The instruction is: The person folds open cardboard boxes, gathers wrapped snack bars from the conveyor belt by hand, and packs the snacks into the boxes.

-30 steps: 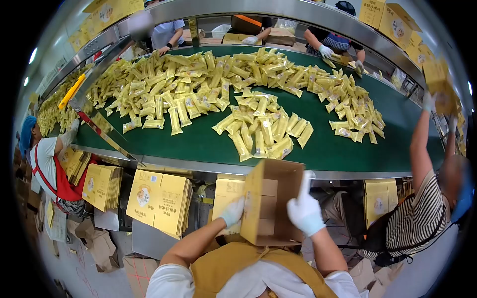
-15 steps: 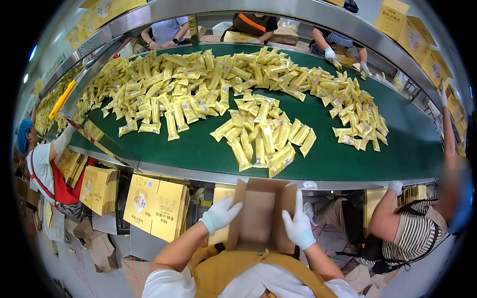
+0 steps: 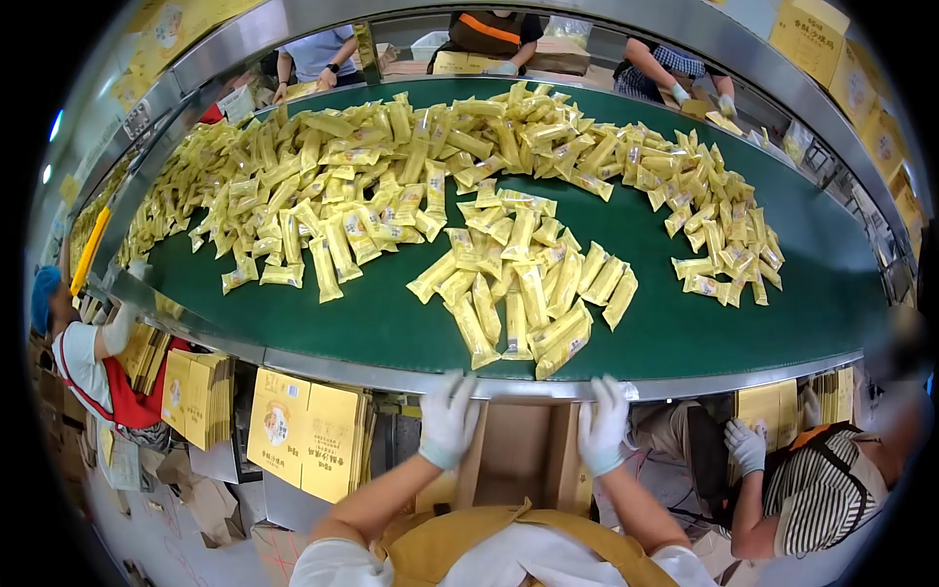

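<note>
An open cardboard box (image 3: 516, 445), plain brown inside, stands upright between my hands, close below the conveyor's front edge. My left hand (image 3: 448, 423), in a white glove, lies along the box's left side with fingers stretched toward the metal edge. On the opposite side my right hand (image 3: 602, 428), also gloved, has its fingers extended and apart, slightly blurred. Whether either palm presses on the box I cannot tell. Just beyond the edge, a small pile of yellow wrapped snack packets (image 3: 529, 284) lies on the green conveyor belt (image 3: 381, 323).
A large heap of packets (image 3: 323, 166) covers the belt's back left, with another group (image 3: 724, 235) at right. Flat yellow cartons (image 3: 305, 430) stand at my left. A co-worker in a striped shirt (image 3: 822, 499) is close at right; others stand across and at left.
The box has moved forward and down to the belt's edge. My hands have gone forward from clasping its sides, fingers now stretched. The co-worker at right has lowered an arm.
</note>
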